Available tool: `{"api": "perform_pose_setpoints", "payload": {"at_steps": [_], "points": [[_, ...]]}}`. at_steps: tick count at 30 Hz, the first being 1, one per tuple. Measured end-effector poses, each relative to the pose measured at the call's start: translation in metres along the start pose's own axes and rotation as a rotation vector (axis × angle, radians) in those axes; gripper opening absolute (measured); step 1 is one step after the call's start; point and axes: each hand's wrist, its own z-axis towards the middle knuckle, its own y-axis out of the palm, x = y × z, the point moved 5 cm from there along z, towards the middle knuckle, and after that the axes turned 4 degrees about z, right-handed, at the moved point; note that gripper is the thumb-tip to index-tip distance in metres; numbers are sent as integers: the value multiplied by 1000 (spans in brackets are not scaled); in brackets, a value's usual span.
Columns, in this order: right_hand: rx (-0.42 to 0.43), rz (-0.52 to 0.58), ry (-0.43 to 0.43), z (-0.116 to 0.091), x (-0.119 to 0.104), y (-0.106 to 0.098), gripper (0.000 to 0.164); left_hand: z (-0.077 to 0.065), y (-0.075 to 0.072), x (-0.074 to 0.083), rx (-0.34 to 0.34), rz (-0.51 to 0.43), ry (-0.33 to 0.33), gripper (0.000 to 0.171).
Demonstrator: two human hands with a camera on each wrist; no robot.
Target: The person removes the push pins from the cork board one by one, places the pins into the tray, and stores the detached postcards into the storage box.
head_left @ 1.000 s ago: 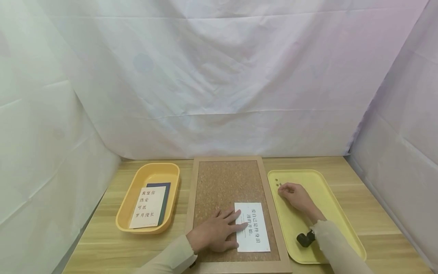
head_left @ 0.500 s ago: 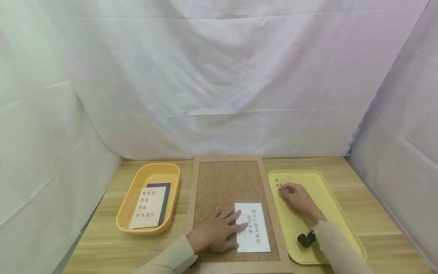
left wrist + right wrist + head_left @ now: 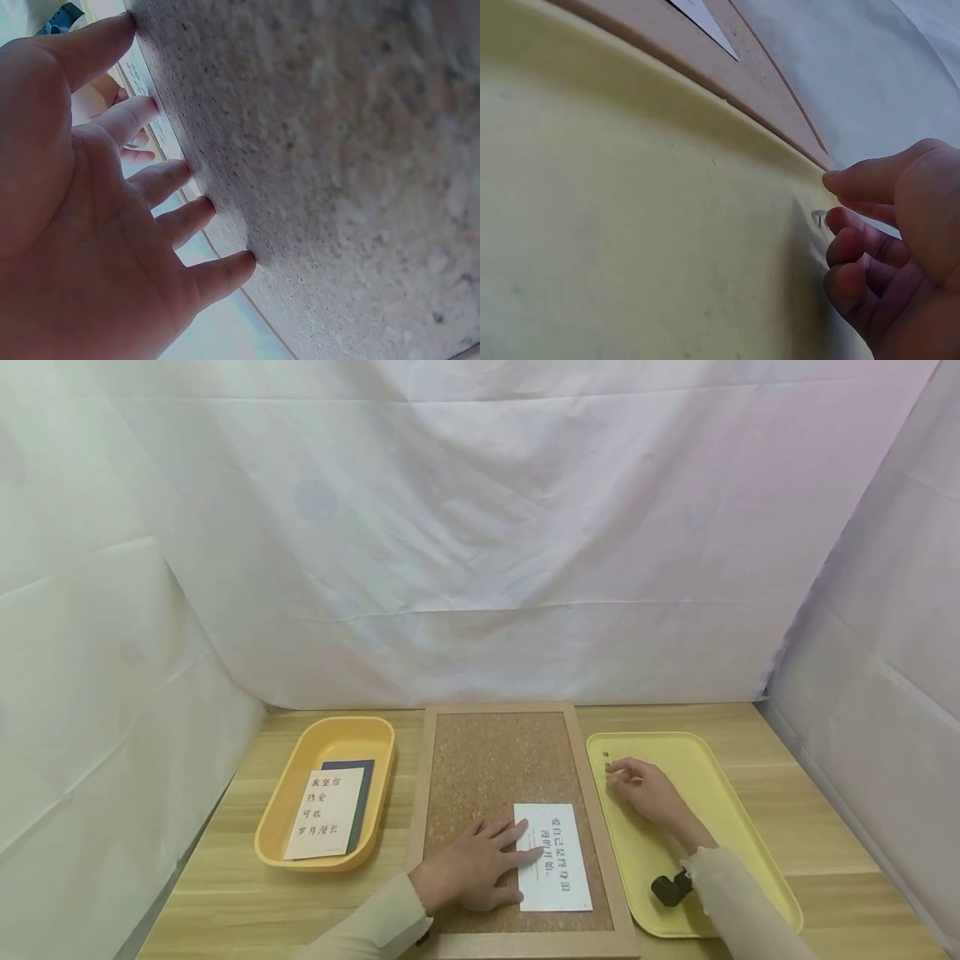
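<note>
My left hand (image 3: 476, 866) lies with fingers spread on the framed cork board (image 3: 502, 756). Some of its fingertips rest on a white card (image 3: 558, 868) printed with dark characters, near the board's lower right. In the left wrist view the fingertips press on the cork. My right hand (image 3: 648, 793) is over the upper left of the yellow tray (image 3: 693, 760), thumb and index finger apart. Small thumbtacks (image 3: 606, 754) lie by its fingertips. The right wrist view shows one thumbtack (image 3: 820, 218) close to a fingertip; whether they touch is unclear.
An orange-yellow bin (image 3: 270, 827) at the left holds a pale booklet (image 3: 326, 814) with red characters, lying over dark green and blue ones. White cloth (image 3: 480, 568) surrounds the wooden table (image 3: 217, 902). The board's raised wooden frame (image 3: 600, 852) runs beside the tray.
My right hand's thumb and index finger have parted slightly, with the index finger reaching a little left among the thumbtacks. My left hand and the card have stayed still.
</note>
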Motion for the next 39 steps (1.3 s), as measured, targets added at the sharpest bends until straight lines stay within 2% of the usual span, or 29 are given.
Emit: {"api": "perform_pose_setpoints", "payload": {"at_steps": [9, 19, 22, 28, 34, 39], "points": [[-87, 93, 6, -4, -23, 11, 22, 1, 0, 0, 2, -18, -10, 60], [-167, 77, -157, -9, -54, 30, 21, 2, 1, -2, 11, -12, -4, 60], [-196, 82, -175, -11, -58, 36, 21, 2, 0, -2, 11, -8, -5, 60], [-235, 67, -155, -13, -60, 45, 18, 1, -1, 0, 4, -11, -12, 60], [-251, 1, -122, -14, -60, 51, 20, 1, 1, -1, 3, -23, -16, 60], [-246, -17, -137, -14, -59, 53, 20, 3, 3, -3, 11, -17, -15, 60]]}}
